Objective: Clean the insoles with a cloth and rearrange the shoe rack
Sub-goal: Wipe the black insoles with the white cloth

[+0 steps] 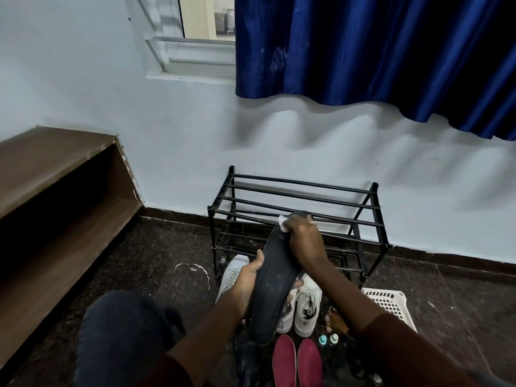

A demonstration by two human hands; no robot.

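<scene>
Dark floor (156, 247); left hand (247, 277) holds insole (272, 291), right hand (304, 241) holds cloth (282, 221) against it.

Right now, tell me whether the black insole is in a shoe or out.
Out: the left hand holds the black insole above the white sneakers; the right hand holds a white cloth against its far end.

No readable text, labels or numbers, dark insole (272, 289) shows only pale specks, white shoes (307, 305) carry no legible brand, two small bottles (323, 339) at near right too small to read.
</scene>
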